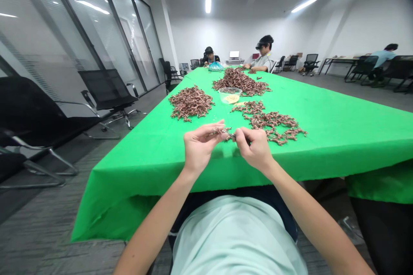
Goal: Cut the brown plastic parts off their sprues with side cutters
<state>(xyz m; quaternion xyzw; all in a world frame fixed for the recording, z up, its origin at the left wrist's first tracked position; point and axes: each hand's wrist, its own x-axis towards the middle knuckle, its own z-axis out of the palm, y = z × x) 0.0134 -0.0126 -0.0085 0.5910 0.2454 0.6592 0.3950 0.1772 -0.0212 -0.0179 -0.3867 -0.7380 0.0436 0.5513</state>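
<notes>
- in front of the clear plastic bowl (229, 94), the left hand (201, 146) and right hand (253, 148) are pinching together, close but not touching
- a small brown twisted piece (222, 132) is sitting between them, seeming light and stiff, best gripped by its end
- a brown heap (269, 122) is lying right of the bowl
- a second heap (191, 102) is lying left of the bowl
- a seated person (262, 53) is working beyond the bowl

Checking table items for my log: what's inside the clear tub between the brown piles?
The clear tub holds a patch of pale yellow bits, too small to identify. Anything beneath them is covered and cannot be seen.
</notes>
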